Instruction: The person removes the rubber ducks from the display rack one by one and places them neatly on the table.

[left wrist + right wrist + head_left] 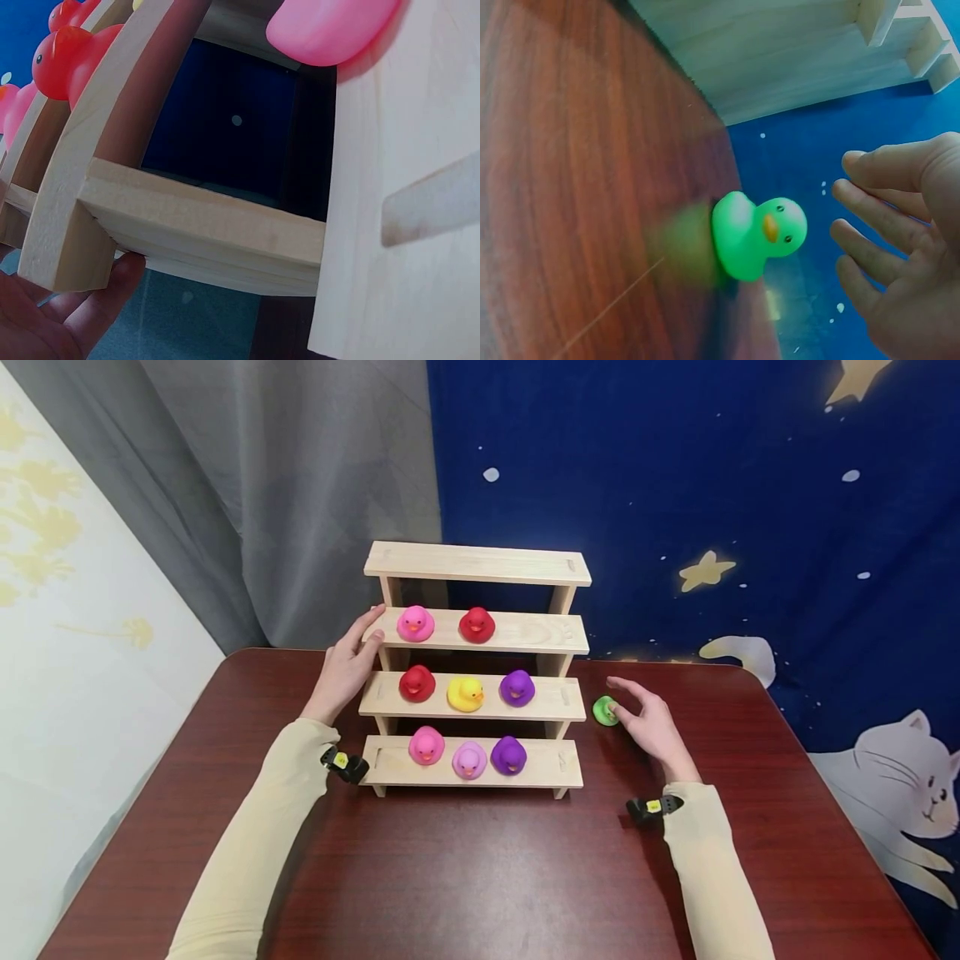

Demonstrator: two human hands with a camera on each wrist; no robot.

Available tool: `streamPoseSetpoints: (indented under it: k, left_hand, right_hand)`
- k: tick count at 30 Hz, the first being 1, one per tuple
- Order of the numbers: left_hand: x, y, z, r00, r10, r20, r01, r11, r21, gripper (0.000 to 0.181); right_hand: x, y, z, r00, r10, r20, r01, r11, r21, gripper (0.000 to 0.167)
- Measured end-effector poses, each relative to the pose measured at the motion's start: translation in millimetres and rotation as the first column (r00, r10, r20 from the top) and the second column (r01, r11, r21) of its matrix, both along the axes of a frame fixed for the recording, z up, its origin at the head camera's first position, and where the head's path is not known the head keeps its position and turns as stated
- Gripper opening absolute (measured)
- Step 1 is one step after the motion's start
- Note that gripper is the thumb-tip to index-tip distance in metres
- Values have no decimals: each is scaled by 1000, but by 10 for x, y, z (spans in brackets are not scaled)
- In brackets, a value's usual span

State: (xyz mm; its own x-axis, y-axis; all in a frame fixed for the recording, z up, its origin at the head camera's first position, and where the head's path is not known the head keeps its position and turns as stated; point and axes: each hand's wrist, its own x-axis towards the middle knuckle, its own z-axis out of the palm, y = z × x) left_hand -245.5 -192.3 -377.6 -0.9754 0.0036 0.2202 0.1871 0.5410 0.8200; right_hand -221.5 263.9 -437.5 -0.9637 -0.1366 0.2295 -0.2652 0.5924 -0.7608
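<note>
Cream sleeves (236,860) lie nearest in the head view; the left hand (341,675) grips the left end of the four-step wooden stand (480,564) at its second shelf from the top; the right hand (656,728) reaches over the table (480,868) to the green toy duck (602,711), right of the stand. In the left wrist view, a fingertip presses the stand; light pressure should steady it without jolting the pink duck (415,623). In the right wrist view, the fingers spread, apart from the green toy duck; a low pinch across its body should slip least.
</note>
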Motion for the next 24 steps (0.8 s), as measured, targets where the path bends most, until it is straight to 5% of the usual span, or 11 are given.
streamPoseSetpoints:
  k: [24]
  left_hand:
    - [13,9,17,1000,2,15,-2,1000,3,49]
  right_hand:
    - [48,-198,421,988,45,-150,-51,998,-34,46]
